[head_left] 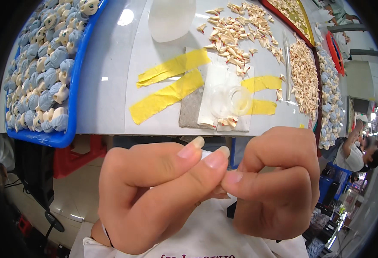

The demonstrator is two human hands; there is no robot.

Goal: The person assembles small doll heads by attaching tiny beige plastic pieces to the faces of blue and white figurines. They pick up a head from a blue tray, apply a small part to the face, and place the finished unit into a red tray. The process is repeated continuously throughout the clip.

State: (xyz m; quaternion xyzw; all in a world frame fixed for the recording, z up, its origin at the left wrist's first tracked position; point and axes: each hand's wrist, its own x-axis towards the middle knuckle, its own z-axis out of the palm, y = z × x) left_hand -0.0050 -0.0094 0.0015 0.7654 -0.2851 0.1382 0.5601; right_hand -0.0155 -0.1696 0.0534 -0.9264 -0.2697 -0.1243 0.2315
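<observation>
Pinching together close under the camera, the left hand (154, 193) and right hand (275, 185) meet fingertip to fingertip over the lap, pressed on a tiny pale piece (204, 155) that barely shows between them — its shape I cannot tell. It sits just short of the white table's near edge (111, 124), off the table. A slip of the grip would likely drop it onto the white cloth below or the floor. Ahead lie yellow tape strips (172, 84), a small clear glass jar (234, 101), scattered cream wedge-shaped bits (232, 32) and a blue tray of grey-blue and cream figures (43, 73) — bare tabletop lies between tray and tape.
</observation>
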